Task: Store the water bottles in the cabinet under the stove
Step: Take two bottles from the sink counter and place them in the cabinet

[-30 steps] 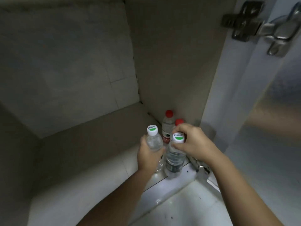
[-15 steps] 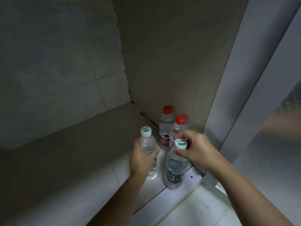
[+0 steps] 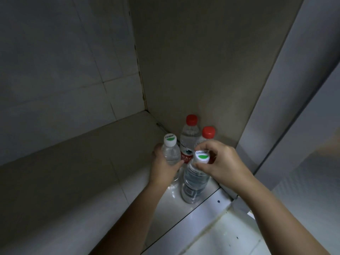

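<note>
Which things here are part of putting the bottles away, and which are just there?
Part of the job:
left hand gripping a white-capped bottle
right hand on the cap of another white-capped bottle
two red-capped bottles standing behind
cabinet floor

Just there:
tiled back wall
cabinet frame

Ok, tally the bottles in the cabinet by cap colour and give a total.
Red caps: 2, the back bottle and the one beside it.
White-and-green caps: 2, one in the left hand, one in the right hand.
Total: 4.
</note>
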